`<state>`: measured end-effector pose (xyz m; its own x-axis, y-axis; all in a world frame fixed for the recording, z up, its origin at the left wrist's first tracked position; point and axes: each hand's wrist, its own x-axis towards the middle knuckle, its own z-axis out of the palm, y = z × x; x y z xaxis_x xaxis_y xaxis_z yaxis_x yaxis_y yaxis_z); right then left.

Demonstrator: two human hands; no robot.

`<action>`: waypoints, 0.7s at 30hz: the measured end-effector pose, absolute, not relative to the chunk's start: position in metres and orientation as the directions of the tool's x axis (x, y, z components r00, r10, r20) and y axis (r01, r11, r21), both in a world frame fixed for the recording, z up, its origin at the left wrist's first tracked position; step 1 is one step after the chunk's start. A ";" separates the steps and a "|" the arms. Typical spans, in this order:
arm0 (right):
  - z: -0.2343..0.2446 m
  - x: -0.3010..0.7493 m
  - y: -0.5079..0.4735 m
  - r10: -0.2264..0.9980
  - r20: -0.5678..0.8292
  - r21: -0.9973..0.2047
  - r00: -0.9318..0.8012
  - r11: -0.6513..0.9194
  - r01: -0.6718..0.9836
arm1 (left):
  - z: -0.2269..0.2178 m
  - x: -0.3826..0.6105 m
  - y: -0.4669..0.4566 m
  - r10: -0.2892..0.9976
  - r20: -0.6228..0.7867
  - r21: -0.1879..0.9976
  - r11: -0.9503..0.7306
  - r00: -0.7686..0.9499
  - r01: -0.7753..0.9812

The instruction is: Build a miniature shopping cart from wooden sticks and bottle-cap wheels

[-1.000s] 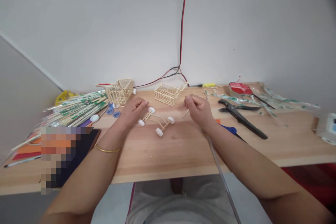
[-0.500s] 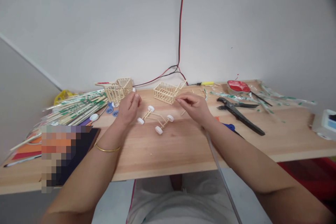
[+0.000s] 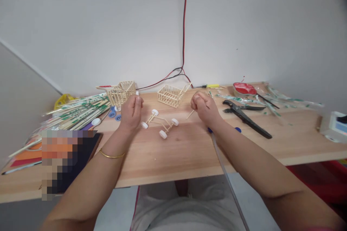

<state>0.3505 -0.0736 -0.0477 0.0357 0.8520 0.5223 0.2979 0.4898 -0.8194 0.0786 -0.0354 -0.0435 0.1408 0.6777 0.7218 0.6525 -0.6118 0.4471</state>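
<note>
Flanking a wheeled frame [image 3: 161, 118] in the head view, the left hand [image 3: 132, 112] and the right hand [image 3: 205, 109] were both curled into fists; whether either hid anything could not be told. The frame stood on the table [image 3: 162, 162] between them, apart from both, its white wheels [image 3: 163, 134] at the four corners. A stick [image 3: 190, 114] lay just beside the right hand, though contact there was unclear. Beyond the frame sat a basket [image 3: 168, 95] of thin strips, while a second basket [image 3: 121, 94] stood behind the left hand. The frame looked light and stiff but fragile, with slender joints that a hard squeeze might break; a soft pinch on an axle [image 3: 169, 128] seemed the safest hold, since the wheels could perhaps turn. The baskets seemed equally brittle, best lifted low by their sides.
</note>
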 end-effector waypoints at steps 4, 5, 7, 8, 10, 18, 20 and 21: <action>-0.044 0.346 -0.077 0.862 0.494 -0.829 -0.113 0.506 0.237 | -0.041 0.081 -0.038 0.624 0.759 0.367 -0.647 0.187 0.668; -0.044 0.344 -0.078 0.859 0.491 -0.836 -0.145 0.511 0.198 | -0.039 0.083 -0.042 0.590 0.778 0.325 -0.672 0.216 0.665; -0.043 0.341 -0.080 0.848 0.502 -0.842 -0.169 0.524 0.129 | -0.034 0.090 -0.053 0.492 0.823 0.219 -0.737 0.286 0.639; -0.043 0.339 -0.081 0.844 0.509 -0.844 -0.168 0.528 0.098 | -0.032 0.095 -0.060 0.439 0.838 0.173 -0.778 0.325 0.604; -0.043 0.335 -0.085 0.842 0.505 -0.852 -0.192 0.521 0.045 | -0.029 0.107 -0.076 0.359 0.843 0.131 -0.859 0.401 0.496; -0.046 0.324 -0.096 0.784 0.405 -0.900 -0.471 0.431 -0.056 | -0.033 0.132 -0.107 0.270 0.817 0.163 -0.956 0.510 0.245; -0.046 0.323 -0.097 0.795 0.364 -0.928 -0.484 0.354 -0.118 | -0.032 0.131 -0.110 0.324 0.800 0.225 -0.942 0.506 0.247; -0.046 0.323 -0.098 0.802 0.348 -0.937 -0.485 0.317 -0.148 | -0.030 0.130 -0.111 0.345 0.792 0.252 -0.936 0.504 0.245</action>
<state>0.3229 -0.0976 -0.0455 -0.4853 0.8020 0.3484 -0.1477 0.3175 -0.9367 0.1305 -0.1109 -0.0301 0.5035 0.3447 0.7922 0.2450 -0.9363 0.2517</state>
